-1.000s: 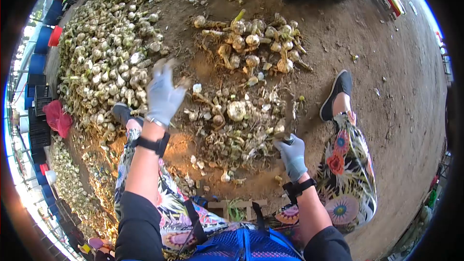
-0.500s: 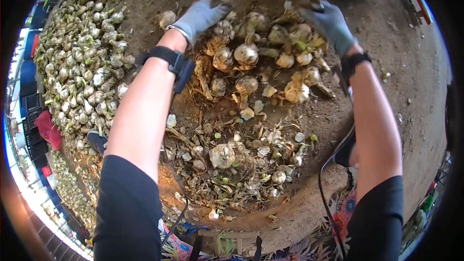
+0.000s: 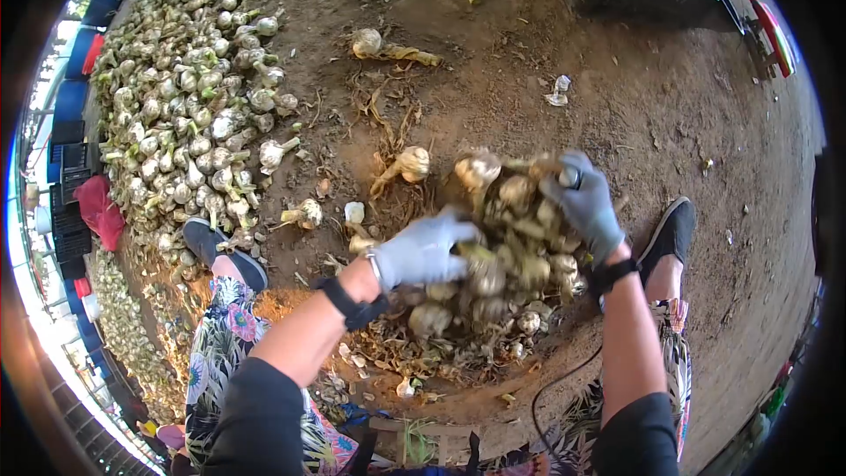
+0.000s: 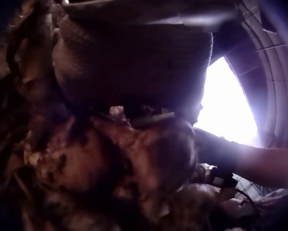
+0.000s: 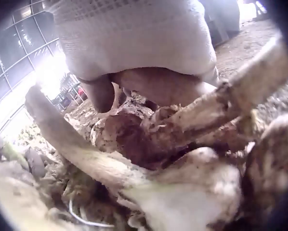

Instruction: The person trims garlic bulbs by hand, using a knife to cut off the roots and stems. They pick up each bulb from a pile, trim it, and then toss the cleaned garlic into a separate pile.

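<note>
Grey gloves (image 3: pixel 423 251) cover both hands, with black wrist straps (image 3: pixel 352 304). The garlic (image 3: pixel 507 238) is dirty cream and tan on brown soil (image 3: pixel 493 79). The trousers (image 3: pixel 216 335) are flower-patterned, the shoes (image 3: pixel 670 229) black, a bag (image 3: pixel 97 211) red.

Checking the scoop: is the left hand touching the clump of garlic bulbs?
Touching. The head view shows the left hand pressed against the garlic clump.

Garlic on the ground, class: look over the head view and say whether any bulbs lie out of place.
Yes. One bulb lies alone on the bare dirt, apart from the big pile at the left. A few more are scattered between that pile and the heap that the left hand and right hand gather.
</note>
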